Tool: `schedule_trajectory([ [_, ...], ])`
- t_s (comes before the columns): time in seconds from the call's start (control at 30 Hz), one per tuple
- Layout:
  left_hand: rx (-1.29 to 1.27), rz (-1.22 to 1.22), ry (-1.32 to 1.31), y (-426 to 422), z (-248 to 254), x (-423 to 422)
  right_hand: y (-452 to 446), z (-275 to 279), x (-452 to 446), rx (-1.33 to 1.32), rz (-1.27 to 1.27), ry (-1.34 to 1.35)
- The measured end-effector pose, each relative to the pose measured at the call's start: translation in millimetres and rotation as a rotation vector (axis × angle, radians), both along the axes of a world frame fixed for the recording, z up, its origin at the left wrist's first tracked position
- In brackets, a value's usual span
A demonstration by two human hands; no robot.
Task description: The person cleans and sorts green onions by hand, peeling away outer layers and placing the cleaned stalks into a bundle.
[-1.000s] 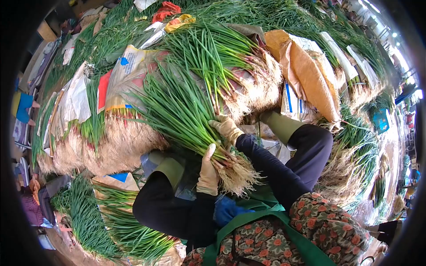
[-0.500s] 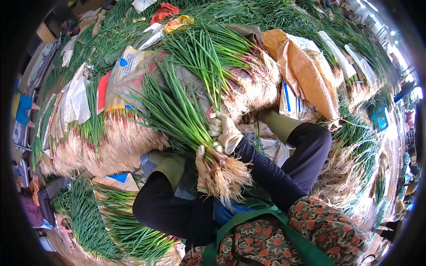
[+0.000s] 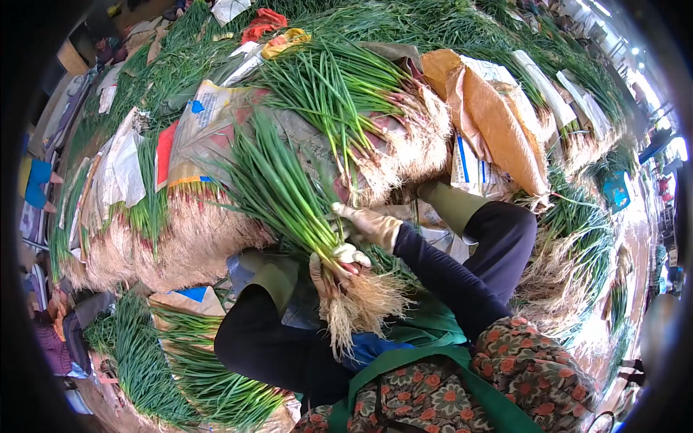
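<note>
My left hand [image 3: 352, 256], in a pale glove, is closed round a bunch of green onions [image 3: 299, 195] just above the roots. The bunch's long green leaves point up and left, and its pale stringy roots [image 3: 364, 299] hang over my lap. My right hand [image 3: 372, 225], gloved too, is beside the stalks with its thumb apart from its fingers; some fingers are partly hidden and slightly blurred. Beyond it, loose green onions [image 3: 346, 148] lie on a covered heap, roots toward me.
Rooted bundles [image 3: 202, 234] stand in a row on the left, partly under sacks [image 3: 209, 133]. A brown paper sack [image 3: 498, 123] lies at right. More green onions [image 3: 224, 361] rest by my left knee. A blue container [image 3: 617, 193] stands far right. Another person [image 3: 58, 346] is partly visible at the left edge.
My right hand has come away from a thin stalk at the heap's edge, and its thumb has spread. My left hand's fingers now wrap over the bunch, whose roots have shifted slightly.
</note>
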State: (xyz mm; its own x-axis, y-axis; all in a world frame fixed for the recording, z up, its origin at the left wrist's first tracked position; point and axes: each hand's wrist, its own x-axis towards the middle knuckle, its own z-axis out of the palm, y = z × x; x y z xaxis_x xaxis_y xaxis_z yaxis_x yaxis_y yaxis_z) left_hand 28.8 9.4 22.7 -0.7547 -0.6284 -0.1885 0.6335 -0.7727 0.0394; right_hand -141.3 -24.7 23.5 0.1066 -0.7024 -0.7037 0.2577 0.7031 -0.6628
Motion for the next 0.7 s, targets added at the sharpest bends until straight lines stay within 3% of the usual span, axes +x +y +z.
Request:
schedule_trajectory([
  [0.07,0.000,-0.003,-0.022,0.1,-2.6,0.3,-17.5,-2.6,30.5,-0.348,-0.124,0.237],
  [0.1,0.006,-0.007,-0.028,0.2,-2.2,-1.5,-29.1,-30.4,32.2,-0.456,-0.081,0.591],
  [0.13,0.008,-0.007,-0.029,1.1,-1.2,-0.7,-33.7,-32.7,30.7,-0.404,-0.116,0.365],
  [0.17,0.006,-0.003,-0.032,1.4,-0.2,-0.1,-41.0,-56.4,20.8,-0.711,-0.218,0.593],
  [0.23,0.003,0.002,-0.034,0.4,0.4,-0.4,-41.8,-54.4,-18.2,-0.747,-0.440,0.692],
  [0.27,-0.001,0.005,-0.038,0.3,1.2,0.2,-34.9,-29.8,-53.1,-0.471,-0.551,0.553],
  [0.33,-0.011,0.002,-0.049,-1.2,1.5,0.4,-40.0,-120.3,-150.0,-0.627,-0.621,0.713],
  [0.4,-0.003,0.000,-0.050,0.1,3.5,0.5,-16.0,-8.3,-93.4,-0.359,-0.356,0.532],
  [0.43,-0.003,-0.004,-0.049,0.8,3.1,-0.2,-14.9,-24.6,-79.5,-0.567,-0.349,0.273],
  [0.47,-0.005,-0.011,-0.049,0.7,0.8,-1.0,-7.2,24.4,-47.7,-0.326,-0.260,0.182],
  [0.5,-0.007,-0.015,-0.056,0.5,-0.7,-0.8,-8.0,28.0,-22.0,-0.480,-0.150,0.370],
  [0.57,-0.009,-0.025,-0.078,2.3,-1.8,-2.1,-25.4,4.3,6.6,-0.282,-0.014,0.267],
  [0.7,-0.017,-0.025,-0.105,0.8,-1.6,-1.2,-18.7,-21.4,24.3,-0.410,-0.242,0.426],
])
